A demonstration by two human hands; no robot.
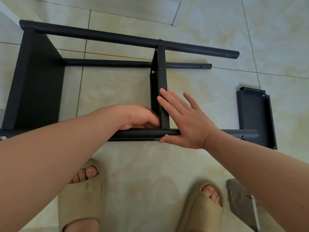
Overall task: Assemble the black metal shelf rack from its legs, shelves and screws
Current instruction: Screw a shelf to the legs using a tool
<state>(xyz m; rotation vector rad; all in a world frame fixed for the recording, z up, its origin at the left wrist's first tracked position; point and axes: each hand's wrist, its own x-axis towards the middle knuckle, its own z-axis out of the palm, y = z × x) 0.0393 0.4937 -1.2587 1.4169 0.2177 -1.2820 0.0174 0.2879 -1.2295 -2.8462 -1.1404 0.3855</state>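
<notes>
- The black rack lies on its side on the tiled floor, its middle shelf standing on edge between the legs.
- The right hand, just right of the middle shelf, presses it with flat, straight fingers, thumb beside a screw in the near leg.
- The left hand, just left of the middle shelf, curls its fingers at the shelf's corner; what they hold is hidden.
- A loose shelf lies well right of the middle shelf.
- Risk: if the flat hand slips, the shelf could shift and the screw bind.
</notes>
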